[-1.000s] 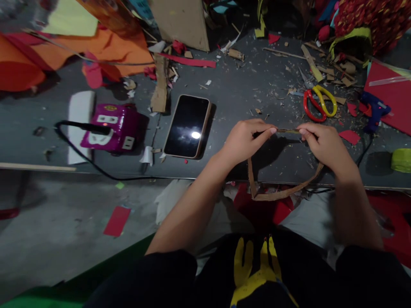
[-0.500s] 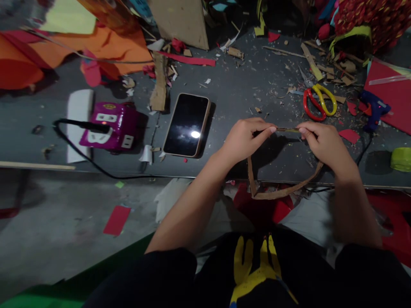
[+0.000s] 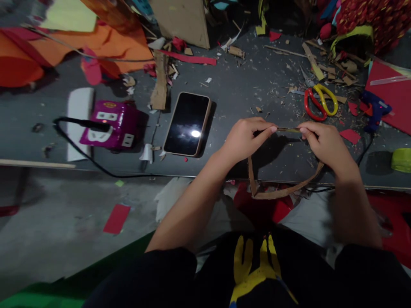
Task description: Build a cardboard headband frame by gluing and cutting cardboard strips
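Observation:
A thin brown cardboard strip (image 3: 282, 193), bent into a loop, hangs from both hands at the table's front edge. My left hand (image 3: 248, 136) pinches its upper side between thumb and fingertips. A short way to the right, my right hand (image 3: 323, 141) grips the same stretch in a like pinch. Between the two pinches the strip runs level and shows its narrow edge. The lower part of the loop sags past the table edge, with a sharp corner at its left. Beyond my right hand lie scissors (image 3: 321, 102) with one red and one yellow handle.
A phone (image 3: 187, 124) lies left of my hands, then a purple power socket block (image 3: 111, 125) with a black cable (image 3: 85, 159). At right are a blue glue gun (image 3: 375, 110) and a yellow-green roll (image 3: 401, 160). Cardboard scraps (image 3: 159, 83) litter the grey table (image 3: 234, 92).

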The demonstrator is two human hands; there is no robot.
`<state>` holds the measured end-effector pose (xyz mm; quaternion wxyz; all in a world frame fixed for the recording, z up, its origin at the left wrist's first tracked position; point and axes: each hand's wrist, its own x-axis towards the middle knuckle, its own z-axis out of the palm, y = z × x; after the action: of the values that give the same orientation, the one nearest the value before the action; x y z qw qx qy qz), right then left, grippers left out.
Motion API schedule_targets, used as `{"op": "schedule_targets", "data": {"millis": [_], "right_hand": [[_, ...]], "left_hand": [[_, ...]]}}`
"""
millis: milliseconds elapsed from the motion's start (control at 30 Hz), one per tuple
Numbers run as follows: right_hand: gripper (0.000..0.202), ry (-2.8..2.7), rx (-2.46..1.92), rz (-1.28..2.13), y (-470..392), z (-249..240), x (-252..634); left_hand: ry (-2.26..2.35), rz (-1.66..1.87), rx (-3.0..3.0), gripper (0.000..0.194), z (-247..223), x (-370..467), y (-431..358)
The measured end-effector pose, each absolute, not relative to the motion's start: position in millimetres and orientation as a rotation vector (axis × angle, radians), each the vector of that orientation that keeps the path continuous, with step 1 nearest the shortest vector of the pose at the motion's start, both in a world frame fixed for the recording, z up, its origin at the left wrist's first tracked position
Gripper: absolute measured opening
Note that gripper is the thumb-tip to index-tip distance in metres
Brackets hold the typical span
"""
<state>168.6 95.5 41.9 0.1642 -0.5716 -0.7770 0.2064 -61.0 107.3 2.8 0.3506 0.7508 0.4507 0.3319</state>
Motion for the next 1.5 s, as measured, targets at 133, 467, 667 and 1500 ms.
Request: {"op": "schedule_targets", "data": {"millis": [133,467,667,1500], "right_hand": [[0.026,-2.205,-1.634,0.595,95.3,41.0,168.9],[0.026,-2.202,-1.656,0.598,94.7,41.9,168.4],[0.027,-2.203,-1.652,0.601,95.0,40.9,169.6],[0.025,-2.209,-1.660,0.594,95.6,41.1,168.8]], "left_hand": [[1.160,0.870,1.948,0.032,1.4,-61.3,107.9],[1.166,0.857,1.947,0.033,4.3,-61.1,107.1],[1.159,0.864,1.950,0.033,3.3,-61.6,107.5],[1.165,0.863,1.968,0.032,3.1,-60.9,107.8]]}}
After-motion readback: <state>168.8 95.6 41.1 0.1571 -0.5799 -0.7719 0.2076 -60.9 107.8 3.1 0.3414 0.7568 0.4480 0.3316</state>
